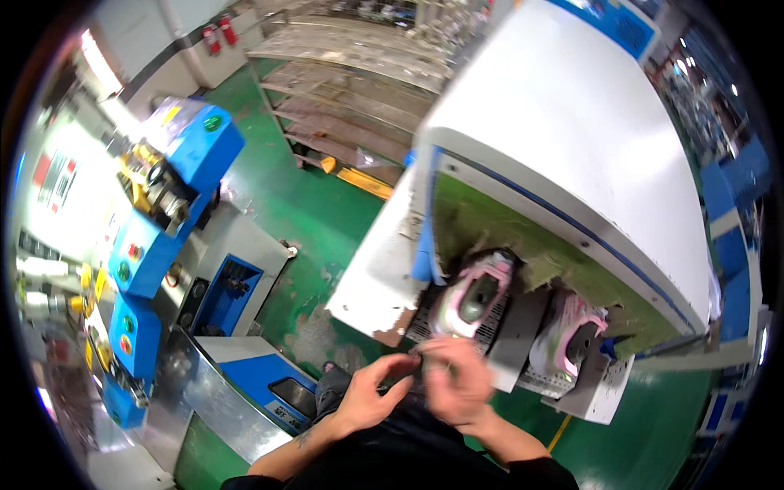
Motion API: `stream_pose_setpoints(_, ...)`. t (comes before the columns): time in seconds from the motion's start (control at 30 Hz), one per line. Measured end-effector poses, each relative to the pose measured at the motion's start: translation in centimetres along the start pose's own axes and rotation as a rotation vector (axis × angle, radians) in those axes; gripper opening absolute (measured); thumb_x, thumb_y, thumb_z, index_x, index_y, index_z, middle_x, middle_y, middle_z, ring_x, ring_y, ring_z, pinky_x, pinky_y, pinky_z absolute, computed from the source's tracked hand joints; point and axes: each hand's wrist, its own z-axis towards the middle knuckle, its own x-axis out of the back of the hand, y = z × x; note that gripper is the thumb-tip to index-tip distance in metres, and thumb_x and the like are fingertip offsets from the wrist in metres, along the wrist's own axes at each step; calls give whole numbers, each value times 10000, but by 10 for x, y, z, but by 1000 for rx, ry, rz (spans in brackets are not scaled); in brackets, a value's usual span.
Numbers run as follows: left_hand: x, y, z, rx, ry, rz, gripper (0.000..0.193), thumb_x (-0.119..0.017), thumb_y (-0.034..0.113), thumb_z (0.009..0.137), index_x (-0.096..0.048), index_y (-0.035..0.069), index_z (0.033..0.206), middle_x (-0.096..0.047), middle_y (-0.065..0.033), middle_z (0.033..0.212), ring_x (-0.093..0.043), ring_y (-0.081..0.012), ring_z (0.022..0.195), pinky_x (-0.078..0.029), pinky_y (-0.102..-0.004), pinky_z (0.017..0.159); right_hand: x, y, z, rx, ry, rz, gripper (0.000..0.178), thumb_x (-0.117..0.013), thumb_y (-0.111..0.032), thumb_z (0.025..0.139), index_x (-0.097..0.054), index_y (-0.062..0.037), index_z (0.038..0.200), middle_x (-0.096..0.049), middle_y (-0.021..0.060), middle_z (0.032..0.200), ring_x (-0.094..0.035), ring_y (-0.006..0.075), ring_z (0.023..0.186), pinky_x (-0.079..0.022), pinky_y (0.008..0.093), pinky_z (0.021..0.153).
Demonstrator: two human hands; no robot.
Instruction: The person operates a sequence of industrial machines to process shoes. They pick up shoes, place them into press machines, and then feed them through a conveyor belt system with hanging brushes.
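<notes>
Closer pink shoe [474, 298] sits at the mouth of the white machine [572, 139], by the green curtain [474, 212], ahead-right of us. Right hand [459, 382] is nearer; contact unclear. Long axis slants away rightward, into the mouth; toe end unclear. Left hand [374, 394] curled, right blurred; we can't tell any pinch.

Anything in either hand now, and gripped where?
Can't tell: the left hand is curled beside the blurred right hand, and nothing between the fingertips shows clearly.
</notes>
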Motion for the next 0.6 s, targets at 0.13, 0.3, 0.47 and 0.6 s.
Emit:
stream_pose_setpoints(0.13, 73, -37, -56, -415, 115, 117, 356, -641, 81, 800, -574, 26, 1146, -593, -122, 1158, -567, -257, 1099, -475, -372, 906, -107, -65, 6, 234, -649, 402, 179, -610, 35, 726, -651, -4, 896, -663, 113, 902, -648, 275, 873, -521, 351, 786)
stream_pose_setpoints(0.3, 145, -94, -165, -507, 686, 295, 436, -646, 154, 811, -533, 9, 1207, -578, -142, 1209, -575, -290, 1088, -463, -364, 932, -239, -130, -55, 530, -1167, 524, 295, -646, -17, 739, -603, -7, 1031, -642, 125, 971, -621, 289, 909, -479, 393, 843)
stream_pose_setpoints(0.47, 178, -156, -299, 16, 1292, -116, 373, -620, 198, 881, -555, 17, 1201, -621, -162, 1154, -591, -285, 1097, -460, -351, 933, -318, -198, -135, 628, -1676, 588, 196, -653, -33, 799, -639, -22, 994, -657, 113, 905, -644, 265, 834, -524, 334, 749)
stream_pose_setpoints(0.6, 160, -264, -406, 221, 2089, -191, 334, -616, 187, 852, -579, 27, 1143, -621, -185, 1134, -591, -336, 1065, -460, -397, 927, -369, -258, -206, 926, -2141, 500, 198, -636, -93, 835, -636, -28, 1022, -659, 125, 949, -642, 283, 868, -521, 339, 768)
